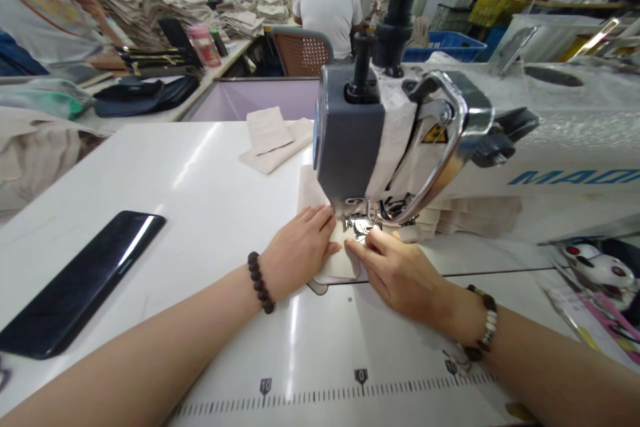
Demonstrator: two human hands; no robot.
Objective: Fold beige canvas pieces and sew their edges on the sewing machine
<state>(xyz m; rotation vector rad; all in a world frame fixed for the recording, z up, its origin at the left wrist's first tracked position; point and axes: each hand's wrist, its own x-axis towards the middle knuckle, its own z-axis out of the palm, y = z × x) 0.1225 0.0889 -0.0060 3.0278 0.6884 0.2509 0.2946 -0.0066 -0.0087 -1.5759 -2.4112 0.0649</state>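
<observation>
A small beige fabric piece [338, 265] lies under the presser foot [358, 223] of a sewing machine [400, 140]. My left hand [299, 248] rests flat on the fabric's left side, fingers stretched toward the needle. My right hand [395, 270] presses the fabric from the right, fingers together and pointing at the foot. Both wrists wear bead bracelets. More beige fabric [475, 217] sits behind the machine's arm.
A black phone [80, 283] lies on the white table at the left. Folded beige pieces [273, 140] sit beyond the machine head. A ruler scale [350, 390] runs along the front edge. A person in a white shirt [327, 3] sits ahead; fabric stacks [150, 7] fill the left bench.
</observation>
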